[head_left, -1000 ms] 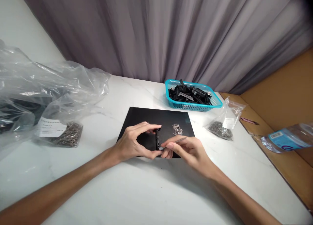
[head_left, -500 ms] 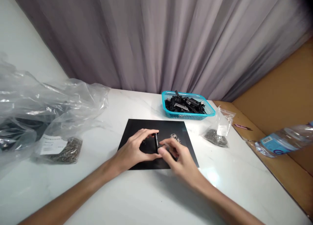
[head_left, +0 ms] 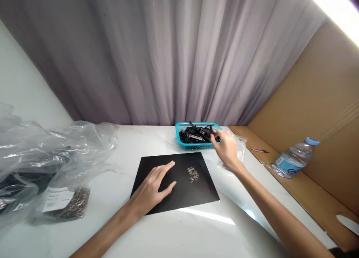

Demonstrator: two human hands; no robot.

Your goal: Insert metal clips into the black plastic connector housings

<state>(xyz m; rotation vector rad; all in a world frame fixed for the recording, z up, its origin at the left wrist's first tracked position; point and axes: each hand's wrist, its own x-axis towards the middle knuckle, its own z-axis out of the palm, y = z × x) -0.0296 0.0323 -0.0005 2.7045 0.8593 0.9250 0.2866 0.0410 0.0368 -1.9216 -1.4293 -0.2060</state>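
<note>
My left hand [head_left: 153, 185] lies over the left part of a black mat [head_left: 182, 196], thumb and fingers apart, with nothing in its grasp. To its right on the mat is a small heap of shiny metal pieces [head_left: 193, 173]. My right hand [head_left: 226, 147] reaches to the right end of a blue basket [head_left: 179, 140]. Between its thumb and fingers is a slim black plastic part [head_left: 211, 129], held over several similar black parts [head_left: 193, 132] heaped in the basket. The held part's lower end is hidden by the fingers.
A clear bag of thin metal pieces [head_left: 74, 205] and crumpled clear plastic [head_left: 92, 138] lie on the left. Behind my right wrist is another clear bag [head_left: 241, 141]. A water bottle [head_left: 294, 160] and a pinkish tool [head_left: 259, 150] rest on cardboard at the right.
My right hand has moved from the mat to the basket and now holds a black part there. My left hand has opened and no longer holds the black part. The view has tilted up.
</note>
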